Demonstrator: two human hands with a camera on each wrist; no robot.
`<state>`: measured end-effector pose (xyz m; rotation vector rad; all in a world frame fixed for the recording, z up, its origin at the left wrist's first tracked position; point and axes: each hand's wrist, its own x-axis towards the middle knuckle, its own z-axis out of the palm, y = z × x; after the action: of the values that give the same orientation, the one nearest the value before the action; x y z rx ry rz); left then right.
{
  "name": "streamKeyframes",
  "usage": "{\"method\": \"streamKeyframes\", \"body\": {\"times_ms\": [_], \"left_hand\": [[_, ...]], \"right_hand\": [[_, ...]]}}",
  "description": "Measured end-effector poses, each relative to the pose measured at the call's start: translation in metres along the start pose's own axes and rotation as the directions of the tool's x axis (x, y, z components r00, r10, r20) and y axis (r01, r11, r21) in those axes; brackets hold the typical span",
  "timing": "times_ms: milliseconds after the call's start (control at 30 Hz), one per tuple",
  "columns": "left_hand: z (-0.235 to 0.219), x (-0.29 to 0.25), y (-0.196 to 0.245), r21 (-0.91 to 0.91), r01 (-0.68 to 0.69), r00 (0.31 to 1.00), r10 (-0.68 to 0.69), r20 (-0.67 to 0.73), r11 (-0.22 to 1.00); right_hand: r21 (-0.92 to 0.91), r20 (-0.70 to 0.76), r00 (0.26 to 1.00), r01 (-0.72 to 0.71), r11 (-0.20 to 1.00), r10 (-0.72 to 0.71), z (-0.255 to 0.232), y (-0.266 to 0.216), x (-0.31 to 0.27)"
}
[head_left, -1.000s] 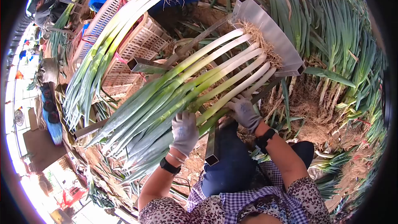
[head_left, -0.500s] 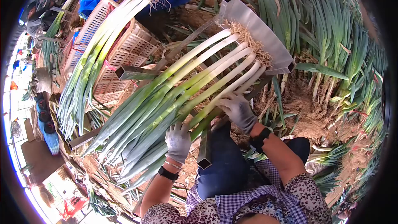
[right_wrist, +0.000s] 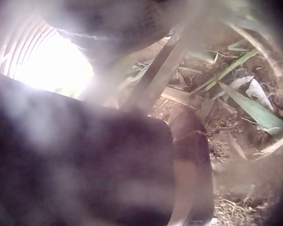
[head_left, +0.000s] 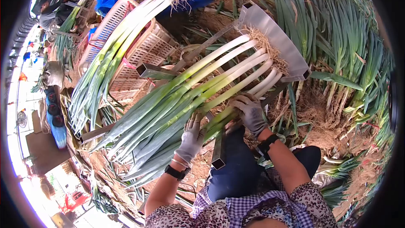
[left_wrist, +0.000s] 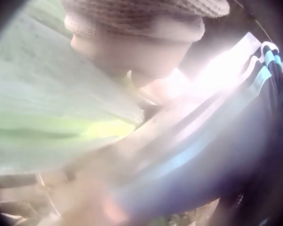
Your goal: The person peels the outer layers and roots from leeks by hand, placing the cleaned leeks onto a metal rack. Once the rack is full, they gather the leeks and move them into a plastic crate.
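Right hand (head_left: 252, 114) curled round leek stalks (head_left: 262, 86), left hand (head_left: 191, 137) straight-fingered against green leaves (head_left: 162, 116), roots (head_left: 266, 45) beside metal plate (head_left: 283, 38)

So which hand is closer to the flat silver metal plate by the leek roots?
The right hand: it is at white-and-green leek stalks, below and left of the metal plate in the head view. The left hand is farther off, at long green leaves.

Vegetable-sorting workplace, probably, leeks (head_left: 341, 42) massed at 2 o'clock, plastic crate (head_left: 147, 51) at 10, root litter (head_left: 320, 112) at 3.
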<state>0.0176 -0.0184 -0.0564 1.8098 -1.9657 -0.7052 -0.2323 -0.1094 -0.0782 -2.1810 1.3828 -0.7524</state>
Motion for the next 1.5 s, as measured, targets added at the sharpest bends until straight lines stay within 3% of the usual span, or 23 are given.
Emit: {"method": "streamKeyframes", "body": {"times_ms": [33, 133, 167, 267, 300, 400, 500, 600, 633, 767, 867, 900, 1067, 1100, 1200, 1300, 1400, 1433, 1500], "left_hand": [[-0.004, 0.000, -0.007, 0.112, -0.012, 0.997, 0.003, 0.072, 0.994], [-0.026, 0.002, -0.023, 0.182, 0.099, 0.975, -0.132, 0.178, 0.978], [-0.028, 0.007, -0.029, 0.154, 0.084, 0.996, -0.089, 0.029, 0.985], [-0.034, 0.018, -0.054, 0.174, 0.274, 0.955, -0.289, 0.066, 0.946], [-0.032, 0.021, -0.055, 0.241, 0.141, 0.989, -0.127, -0.076, 0.960], [-0.038, 0.022, -0.056, 0.176, 0.246, 0.968, -0.249, -0.003, 0.953], [-0.055, 0.029, -0.037, 0.165, 0.140, 0.987, -0.151, 0.056, 0.976], [-0.081, 0.041, -0.030, 0.072, 0.238, 0.879, -0.246, 0.408, 0.969], [-0.089, 0.050, -0.021, 0.181, 0.295, 0.759, -0.345, 0.552, 0.938], [-0.064, 0.032, -0.025, 0.143, 0.113, 0.887, -0.165, 0.432, 0.983], [-0.041, 0.018, -0.013, 0.223, -0.042, 0.977, -0.007, 0.215, 0.974], [-0.034, 0.016, -0.010, 0.195, -0.068, 0.989, 0.041, 0.140, 0.978], [-0.023, 0.018, -0.009, 0.215, -0.124, 0.990, 0.107, 0.090, 0.969], [-0.022, 0.017, -0.011, 0.215, -0.137, 0.989, 0.120, 0.090, 0.967], [-0.019, 0.012, -0.013, 0.245, -0.096, 0.993, 0.076, 0.089, 0.965], [-0.023, 0.004, 0.002, 0.249, -0.028, 0.998, 0.013, 0.061, 0.968], [-0.021, -0.003, 0.002, 0.128, 0.080, 0.995, -0.086, 0.043, 0.989], [-0.037, 0.004, 0.021, -0.015, 0.149, 0.984, -0.146, 0.105, 0.989], [-0.047, 0.014, 0.021, -0.058, 0.088, 0.995, -0.085, 0.046, 0.994]], "right_hand": [[0.001, 0.002, 1.000, 0.000, 1.000, 0.000, 0.001, 0.002, 0.000], [0.021, -0.020, 1.000, 0.014, 1.000, -0.014, 0.002, 0.002, 0.001], [0.026, -0.023, 1.000, 0.007, 1.000, -0.007, 0.002, 0.002, 0.000], [0.015, -0.014, 1.000, 0.004, 1.000, -0.004, 0.002, 0.003, 0.001], [0.012, -0.008, 1.000, 0.006, 1.000, -0.006, 0.002, 0.004, 0.002], [0.007, 0.009, 1.000, 0.004, 1.000, -0.004, 0.003, 0.003, 0.001], [0.013, 0.013, 1.000, 0.005, 1.000, -0.005, 0.002, 0.005, 0.001], [0.027, 0.004, 1.000, -0.006, 1.000, 0.006, 0.004, 0.004, 0.002], [0.024, 0.006, 1.000, -0.009, 1.000, 0.009, 0.004, 0.003, 0.002], [0.023, -0.015, 1.000, 0.004, 1.000, -0.003, 0.010, 0.011, -0.003], [0.020, -0.025, 1.000, -0.010, 1.000, 0.010, 0.011, 0.011, -0.005], [0.020, -0.023, 1.000, -0.011, 1.000, 0.011, 0.011, 0.012, -0.005], [0.126, 0.007, 0.992, -0.126, 0.984, 0.126, 0.003, 0.006, 0.008], [0.071, -0.023, 0.995, -0.094, 0.993, 0.096, -0.004, 0.005, 0.016], [-0.072, -0.127, 0.991, 0.027, 0.997, -0.036, -0.013, 0.021, 0.052], [-0.123, -0.118, 0.991, 0.045, 0.991, -0.059, -0.001, 0.038, 0.042], [-0.133, -0.132, 0.991, 0.016, 0.991, -0.034, 0.003, 0.037, 0.034], [-0.143, -0.132, 0.991, 0.015, 0.990, -0.034, 0.003, 0.036, 0.035], [-0.159, -0.140, 0.989, 0.014, 0.987, -0.037, 0.006, 0.038, 0.034]]}}
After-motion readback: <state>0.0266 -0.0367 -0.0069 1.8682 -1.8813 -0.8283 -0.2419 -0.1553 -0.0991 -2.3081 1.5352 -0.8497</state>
